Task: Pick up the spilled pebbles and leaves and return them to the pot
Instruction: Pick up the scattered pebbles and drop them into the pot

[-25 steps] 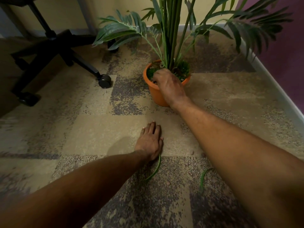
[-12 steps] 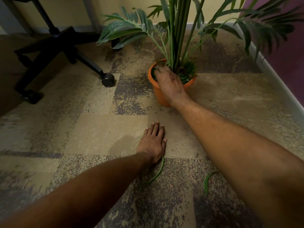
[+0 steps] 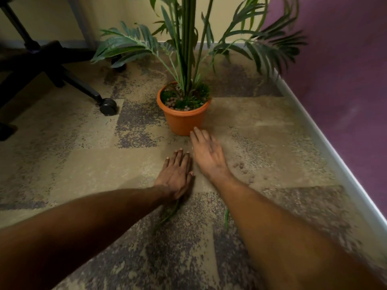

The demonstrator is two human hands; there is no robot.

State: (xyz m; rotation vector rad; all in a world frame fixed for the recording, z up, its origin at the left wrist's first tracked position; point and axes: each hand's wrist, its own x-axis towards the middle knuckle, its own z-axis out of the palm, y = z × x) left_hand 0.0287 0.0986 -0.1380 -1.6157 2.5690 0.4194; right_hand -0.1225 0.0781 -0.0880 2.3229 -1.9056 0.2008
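An orange pot (image 3: 184,120) with a tall green plant stands on the carpet; brown pebbles and green moss fill its top. My right hand (image 3: 206,153) hovers just in front of the pot, fingers apart, holding nothing. My left hand (image 3: 176,174) lies flat on the carpet beside it, palm down. A long green leaf (image 3: 169,212) lies partly under my left wrist. A second small leaf (image 3: 226,218) shows beside my right forearm. Several brown pebbles (image 3: 244,169) are scattered on the carpet right of my right hand.
A black office chair base with a castor (image 3: 107,106) stands at the left. A purple wall with a pale skirting board (image 3: 326,141) runs along the right. Plant fronds (image 3: 129,41) hang over the floor behind the pot.
My right hand has left the top of the pot and come back down toward the carpet in front of it. My left hand has stayed flat in place.
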